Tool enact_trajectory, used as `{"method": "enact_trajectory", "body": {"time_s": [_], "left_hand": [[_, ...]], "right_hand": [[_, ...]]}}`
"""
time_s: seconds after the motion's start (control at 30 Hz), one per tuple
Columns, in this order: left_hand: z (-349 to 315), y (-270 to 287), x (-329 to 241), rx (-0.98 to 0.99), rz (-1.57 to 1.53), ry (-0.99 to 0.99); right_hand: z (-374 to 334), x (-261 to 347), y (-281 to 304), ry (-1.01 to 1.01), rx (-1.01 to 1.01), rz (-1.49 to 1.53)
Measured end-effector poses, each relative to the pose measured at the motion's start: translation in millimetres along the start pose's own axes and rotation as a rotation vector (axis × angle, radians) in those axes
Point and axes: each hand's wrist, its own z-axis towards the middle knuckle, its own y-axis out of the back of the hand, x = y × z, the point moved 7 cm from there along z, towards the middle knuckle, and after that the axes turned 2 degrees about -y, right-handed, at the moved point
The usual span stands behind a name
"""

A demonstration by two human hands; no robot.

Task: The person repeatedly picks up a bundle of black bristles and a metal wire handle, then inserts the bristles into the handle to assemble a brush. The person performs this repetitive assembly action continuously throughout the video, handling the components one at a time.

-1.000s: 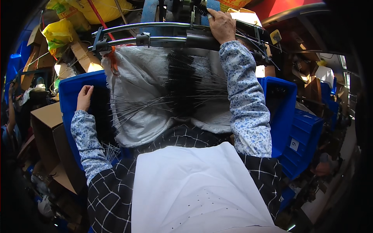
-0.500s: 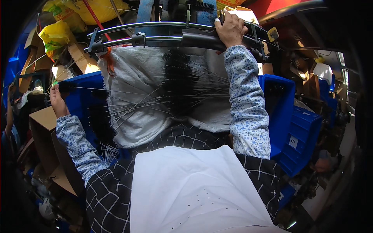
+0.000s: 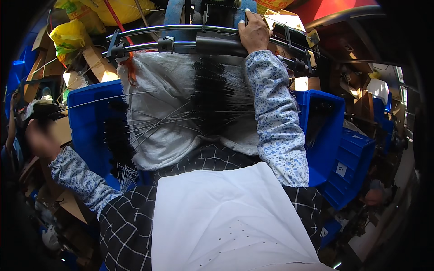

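My left hand (image 3: 43, 139), smeared by motion, is closed on a black-bristled wire brush (image 3: 44, 110) at the far left. Its thin bare wire (image 3: 108, 98) stretches right, over a blue bin and a white woven sack. My right hand (image 3: 254, 32) wraps over the right part of a black sliding sleeve (image 3: 220, 44) on two metal rails (image 3: 181, 44); its fingertips reach up beside another dark brush (image 3: 224, 6). Across the white sack (image 3: 158, 122) on my lap lies a pile of black wire brushes (image 3: 210, 99), bare wires spreading both ways.
A blue bin (image 3: 83, 131) with more brushes (image 3: 120, 144) stands at my left. At my right is another blue bin (image 3: 325, 135) with dark bristles inside, beside more blue crates (image 3: 348, 165). Cardboard boxes (image 3: 97, 63) and yellow bags (image 3: 70, 38) crowd the far left.
My left hand has moved left and nearer to me, drawing the brush along with its wire. My right hand and the black sleeve have slid left along the rails.
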Motion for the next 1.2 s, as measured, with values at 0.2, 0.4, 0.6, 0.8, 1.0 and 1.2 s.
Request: {"method": "enact_trajectory", "body": {"time_s": [0.2, 0.4, 0.6, 0.8, 1.0, 1.2], "left_hand": [[2.4, 18.3, -6.5, -0.048, -0.004, -0.05], [-3.5, -23.6, 3.4, 0.019, -0.081, 0.055], [-9.2, -30.5, 5.6, 0.002, -0.056, 0.0], [-14.6, -24.4, -0.9, -0.129, -0.156, -0.056], [-44.6, -131.2, 4.7, 0.166, -0.442, 0.077], [-76.1, -191.4, -6.1, 0.317, -0.479, 0.166]], "right_hand": [[-0.9, 29.5, -8.0, -0.023, 0.058, -0.025], [-1.9, 52.1, -11.3, 0.02, 0.049, -0.045], [-0.7, 9.9, 0.5, 0.067, 0.008, -0.106], [11.6, -46.0, 10.6, 0.008, 0.17, -0.057], [40.8, -82.0, 17.9, -0.016, 0.298, -0.44], [6.0, -79.7, 77.0, -0.003, 0.589, 0.24]]}}
